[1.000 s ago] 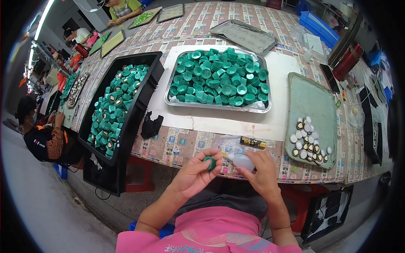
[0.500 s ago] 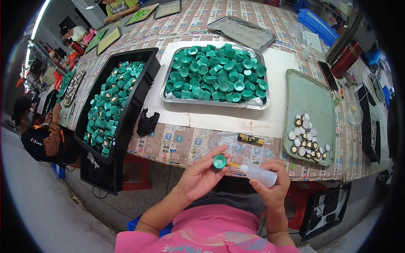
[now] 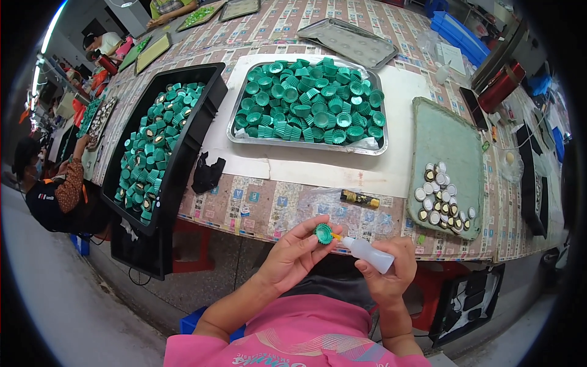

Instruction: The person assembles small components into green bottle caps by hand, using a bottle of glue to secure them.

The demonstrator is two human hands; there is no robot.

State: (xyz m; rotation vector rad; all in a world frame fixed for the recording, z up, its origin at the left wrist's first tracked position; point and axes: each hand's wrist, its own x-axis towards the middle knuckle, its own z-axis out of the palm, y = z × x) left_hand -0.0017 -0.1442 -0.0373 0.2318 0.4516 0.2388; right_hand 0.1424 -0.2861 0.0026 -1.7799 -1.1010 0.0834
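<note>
My left hand [image 3: 292,257] pinches a small green fluted cap [image 3: 324,233] between thumb and fingers, its open side turned toward the right. In my right hand [image 3: 394,269] is a translucent white squeeze bottle [image 3: 370,254], tilted so its yellow nozzle [image 3: 337,236] reaches the rim of the cap. Whether the tip touches the inside I cannot tell. Beyond my hands stands a metal tray [image 3: 306,145] heaped with green fluted caps [image 3: 309,101]. A green tray [image 3: 449,147] to the right holds several round white and gold discs [image 3: 441,199].
A black bin [image 3: 205,116] of green caps with discs in them stands left. A black cloth [image 3: 208,173] and a black-and-gold tube [image 3: 359,199] lie near the table's front edge. Farther off are a grey tray [image 3: 348,43] and a red flask [image 3: 502,85]. A co-worker [image 3: 52,189] sits at left.
The bottle's nozzle has come up to the cap, and the cap has tilted toward it. My right hand has shifted slightly left. The whole view has moved a little.
</note>
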